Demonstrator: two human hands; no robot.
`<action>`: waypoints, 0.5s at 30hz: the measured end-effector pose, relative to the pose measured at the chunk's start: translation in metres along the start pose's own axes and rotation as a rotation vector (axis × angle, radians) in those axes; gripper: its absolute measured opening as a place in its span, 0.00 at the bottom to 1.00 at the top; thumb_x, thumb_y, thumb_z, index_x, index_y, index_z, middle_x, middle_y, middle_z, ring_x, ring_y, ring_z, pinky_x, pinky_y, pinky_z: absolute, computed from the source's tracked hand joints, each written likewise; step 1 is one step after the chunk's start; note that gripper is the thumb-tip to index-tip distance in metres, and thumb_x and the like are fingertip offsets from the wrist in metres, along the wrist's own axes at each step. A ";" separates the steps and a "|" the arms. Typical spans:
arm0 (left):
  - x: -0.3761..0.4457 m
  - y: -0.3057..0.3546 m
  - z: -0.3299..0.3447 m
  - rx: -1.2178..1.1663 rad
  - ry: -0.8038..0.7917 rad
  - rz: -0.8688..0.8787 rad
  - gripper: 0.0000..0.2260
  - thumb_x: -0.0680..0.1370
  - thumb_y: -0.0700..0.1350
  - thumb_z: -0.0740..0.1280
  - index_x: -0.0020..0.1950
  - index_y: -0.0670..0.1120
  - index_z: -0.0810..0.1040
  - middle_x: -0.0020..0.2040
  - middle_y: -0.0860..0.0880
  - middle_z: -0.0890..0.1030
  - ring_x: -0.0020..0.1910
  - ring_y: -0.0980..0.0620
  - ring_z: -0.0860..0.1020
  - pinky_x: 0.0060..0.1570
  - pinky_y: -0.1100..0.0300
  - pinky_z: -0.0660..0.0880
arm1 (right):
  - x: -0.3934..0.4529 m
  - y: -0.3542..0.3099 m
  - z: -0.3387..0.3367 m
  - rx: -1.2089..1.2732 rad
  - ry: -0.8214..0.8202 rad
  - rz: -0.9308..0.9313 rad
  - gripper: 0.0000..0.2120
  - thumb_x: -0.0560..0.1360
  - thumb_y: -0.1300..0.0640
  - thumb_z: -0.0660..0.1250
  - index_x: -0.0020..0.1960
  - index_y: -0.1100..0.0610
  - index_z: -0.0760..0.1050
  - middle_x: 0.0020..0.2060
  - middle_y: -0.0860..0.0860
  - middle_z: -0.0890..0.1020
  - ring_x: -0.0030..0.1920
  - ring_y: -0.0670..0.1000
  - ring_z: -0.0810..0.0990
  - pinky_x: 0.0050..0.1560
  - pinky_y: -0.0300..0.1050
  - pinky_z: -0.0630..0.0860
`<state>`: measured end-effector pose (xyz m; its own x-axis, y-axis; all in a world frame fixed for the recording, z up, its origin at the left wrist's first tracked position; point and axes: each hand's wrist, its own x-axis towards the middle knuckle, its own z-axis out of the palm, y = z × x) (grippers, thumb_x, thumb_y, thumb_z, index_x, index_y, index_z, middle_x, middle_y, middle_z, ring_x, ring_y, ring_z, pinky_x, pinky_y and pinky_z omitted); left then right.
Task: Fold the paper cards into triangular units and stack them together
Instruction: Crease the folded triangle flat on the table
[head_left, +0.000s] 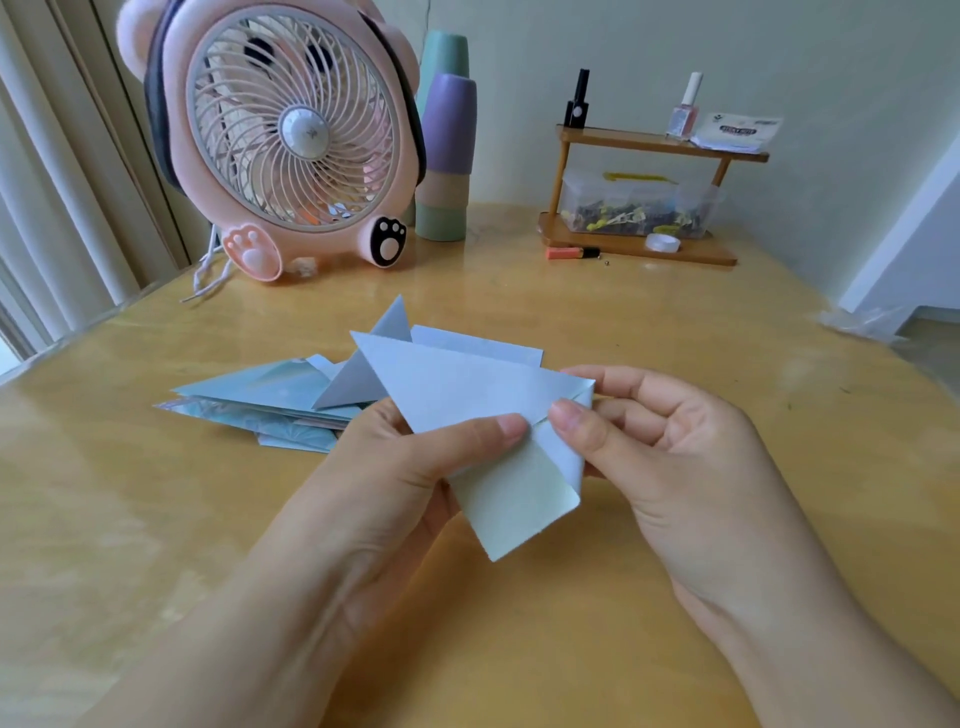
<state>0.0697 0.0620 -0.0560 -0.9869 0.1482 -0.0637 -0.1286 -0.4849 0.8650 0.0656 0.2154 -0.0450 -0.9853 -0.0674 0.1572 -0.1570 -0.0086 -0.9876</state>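
A pale blue paper card (467, 387), partly folded into a triangle with a flap hanging down, is held above the wooden table (675, 332). My left hand (395, 467) pinches it from the left, thumb on the front face. My right hand (670, 447) pinches its right side, thumb pressing at the fold next to the left thumb. Behind them a pile of folded blue triangular units (270, 397) lies flat on the table, one unit (353, 382) sticking up. Another flat card (478, 345) shows just behind the held one.
A pink bear-shaped desk fan (291, 135) stands at the back left with its cord (208, 275). Stacked pastel cups (444, 156) stand beside it. A small wooden shelf (644, 228) at the back right holds nail polish bottles, a clear box and tape.
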 end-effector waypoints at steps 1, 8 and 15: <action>0.000 -0.001 0.001 0.009 -0.018 -0.001 0.15 0.65 0.37 0.71 0.51 0.40 0.83 0.51 0.43 0.84 0.48 0.46 0.84 0.46 0.56 0.81 | 0.000 0.000 0.000 0.008 0.007 0.002 0.17 0.59 0.50 0.72 0.46 0.55 0.80 0.34 0.51 0.85 0.36 0.47 0.83 0.46 0.42 0.77; -0.003 -0.002 0.003 0.093 -0.045 0.018 0.14 0.66 0.38 0.71 0.51 0.44 0.84 0.50 0.44 0.85 0.48 0.47 0.84 0.45 0.58 0.81 | -0.001 0.000 0.002 0.037 0.000 0.013 0.13 0.60 0.51 0.73 0.40 0.58 0.79 0.34 0.54 0.85 0.32 0.49 0.82 0.38 0.40 0.78; -0.003 -0.003 0.002 0.156 0.004 0.043 0.16 0.65 0.40 0.72 0.52 0.43 0.84 0.50 0.45 0.85 0.47 0.49 0.84 0.40 0.62 0.80 | -0.002 -0.002 -0.001 0.008 -0.009 0.031 0.14 0.64 0.46 0.73 0.39 0.56 0.80 0.35 0.52 0.85 0.34 0.46 0.80 0.39 0.43 0.72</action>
<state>0.0737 0.0650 -0.0575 -0.9916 0.1268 -0.0263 -0.0697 -0.3509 0.9338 0.0679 0.2162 -0.0434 -0.9889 -0.0769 0.1270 -0.1262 -0.0147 -0.9919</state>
